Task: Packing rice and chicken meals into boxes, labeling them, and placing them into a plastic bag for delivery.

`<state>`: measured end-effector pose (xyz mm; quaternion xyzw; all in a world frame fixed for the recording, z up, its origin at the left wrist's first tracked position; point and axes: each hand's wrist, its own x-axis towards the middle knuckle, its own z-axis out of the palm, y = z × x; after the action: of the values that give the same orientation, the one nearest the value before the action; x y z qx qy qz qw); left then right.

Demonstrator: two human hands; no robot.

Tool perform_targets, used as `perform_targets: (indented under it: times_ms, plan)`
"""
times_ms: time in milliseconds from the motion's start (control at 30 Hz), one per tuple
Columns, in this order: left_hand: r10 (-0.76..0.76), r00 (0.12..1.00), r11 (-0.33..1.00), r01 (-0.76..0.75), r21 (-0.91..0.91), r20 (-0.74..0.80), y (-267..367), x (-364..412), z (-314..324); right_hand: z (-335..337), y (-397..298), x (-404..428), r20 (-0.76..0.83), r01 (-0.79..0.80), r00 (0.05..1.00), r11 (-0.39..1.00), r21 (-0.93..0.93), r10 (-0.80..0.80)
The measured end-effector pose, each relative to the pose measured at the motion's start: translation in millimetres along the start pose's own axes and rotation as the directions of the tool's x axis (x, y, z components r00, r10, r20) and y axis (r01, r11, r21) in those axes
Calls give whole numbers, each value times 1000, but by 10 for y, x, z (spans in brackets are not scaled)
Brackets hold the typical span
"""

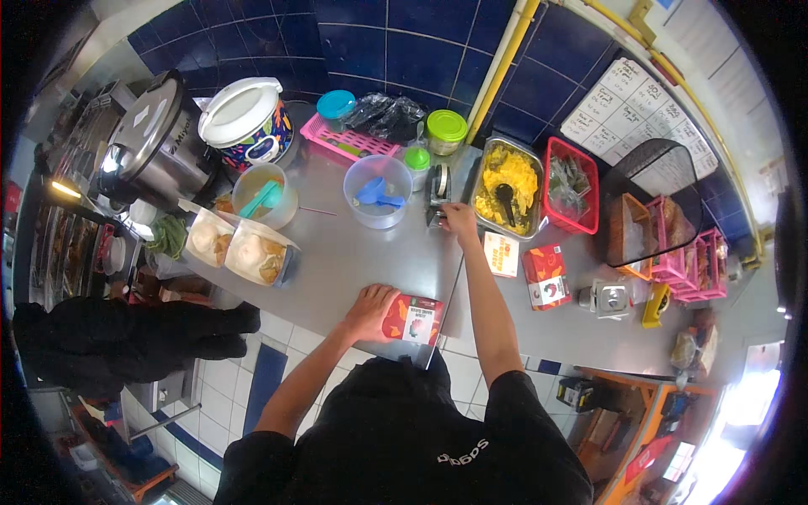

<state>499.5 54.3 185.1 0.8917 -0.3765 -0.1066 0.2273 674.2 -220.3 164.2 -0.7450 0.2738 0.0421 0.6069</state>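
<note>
A closed red printed food box (421,320) lies at the steel counter's front edge, with my left hand (374,312) resting around its left side. My right arm reaches forward, and my right hand (456,222) is at the near end of a black tape dispenser (440,186); its fingers touch that end, but whether they grip tape cannot be told. Just left of the dispenser stands a clear tub (377,211) with a blue scoop. To the right of my right hand are a steel pan of yellow food (489,211), a white and orange box (501,254) and another red box (546,278).
Two open boxes of food (257,254), a tub with a turquoise scoop (282,218) and a large steel cooker (154,142) stand to the left. A red basket (592,218) and pink baskets (672,268) stand right. A person in black (126,341) is at the left.
</note>
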Motion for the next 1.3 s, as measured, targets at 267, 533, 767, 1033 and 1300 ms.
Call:
perform_targets:
  times_ms: [267,533,767,1033,1300]
  plan:
    - [24,999,1000,-24,3,-48,-15,-7,-10,-9,172,43,59,69,995,987,144,-78]
    - [28,1000,999,-28,22,-5,20,-4,-33,109,663,-122,-204,254,927,926,-281,-316]
    - [-11,1000,1000,11,0,-5,-32,17,-32,47,382,-810,-1,316,944,907,-277,-329]
    - [-10,1000,1000,10,-22,22,-16,25,-14,34,956,-1897,342,249,904,966,65,-256]
    - [-16,997,1000,15,9,75,4,44,-13,98,879,-1877,50,378,926,911,-166,-375]
